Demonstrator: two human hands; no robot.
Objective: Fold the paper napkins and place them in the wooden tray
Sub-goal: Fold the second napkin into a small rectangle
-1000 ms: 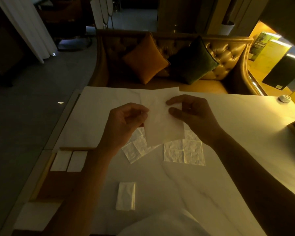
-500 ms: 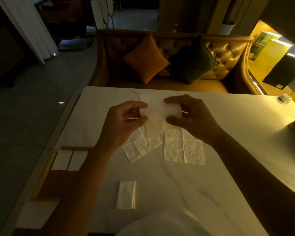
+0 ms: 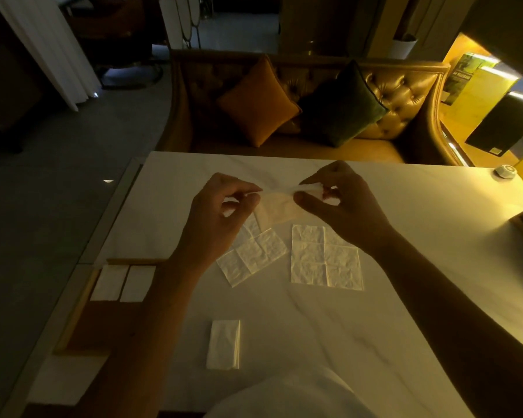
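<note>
Both hands up over the white table [image 3: 420, 206], pinching one paper napkin [image 3: 277, 206] between them. Left hand [image 3: 216, 218] grips its left end w/ thumb + forefinger pressed together; right hand [image 3: 341, 206] pinches the right end same way, other fingers curled, a bit of white paper showing inside the curl. Napkin hangs folded below the pinched top edge, above the table at approx. 12 o'clock from the person. Under the hands, two unfolded napkins lie flat w/ crease grids: one tilted [image 3: 252, 256] at 11 o'clock of centre, one squarer [image 3: 325, 257] just beside it at its 3 o'clock, apart by a thin gap. A folded napkin [image 3: 224, 344] lies alone nearer the person, at 6 o'clock from the tilted one. Wooden tray [image 3: 73, 321] sits at the table's left edge, 9 o'clock side, w/ two folded napkins [image 3: 123, 283] side by side, touching, at its far end. Beyond the table at 12 o'clock: tufted sofa [image 3: 405, 92] w/ orange cushion [image 3: 257, 101] + dark green cushion [image 3: 343, 105]. Small round white object [image 3: 504, 171] at far right table corner, 2 o'clock.
</note>
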